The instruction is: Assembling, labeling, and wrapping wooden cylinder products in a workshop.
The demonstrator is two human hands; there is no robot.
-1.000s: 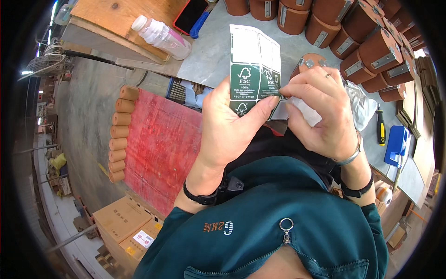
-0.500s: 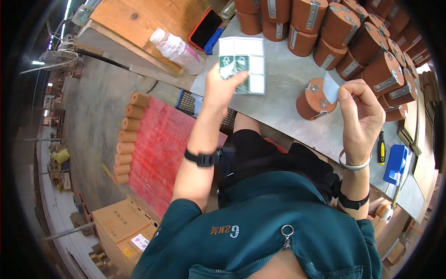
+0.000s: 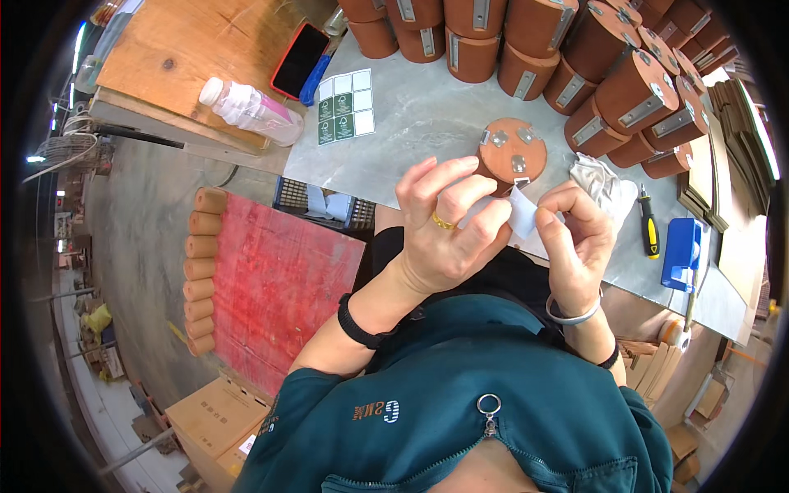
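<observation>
A small white label point(image 3: 523, 215) is held up between my hands, in front of the near edge of the table. My right hand point(image 3: 579, 238) pinches its right edge between thumb and forefinger. At its left edge are the bent fingers of my left hand point(image 3: 452, 226), with a pale patch showing between them; the thumb tip is hidden. Just beyond stands a reddish-brown wooden cylinder point(image 3: 519, 148) with metal plates on its top, partly covered by my left fingers. A sheet of green and white stickers point(image 3: 346, 107) lies flat on the grey table point(image 3: 394, 156), left of the cylinder.
Stacked brown cylinders point(image 3: 526, 29) crowd the far right. A white cloth point(image 3: 598, 185), a screwdriver point(image 3: 649, 226) and a blue tape dispenser point(image 3: 681, 253) lie at right. A bottle point(image 3: 255, 111) and a phone point(image 3: 300, 62) are at left. Below the table sits a crate point(image 3: 359, 215).
My left hand has let go of the sticker sheet, now lying on the table, and moved right to the label. My right hand has brought the label down and left, nearer my body.
</observation>
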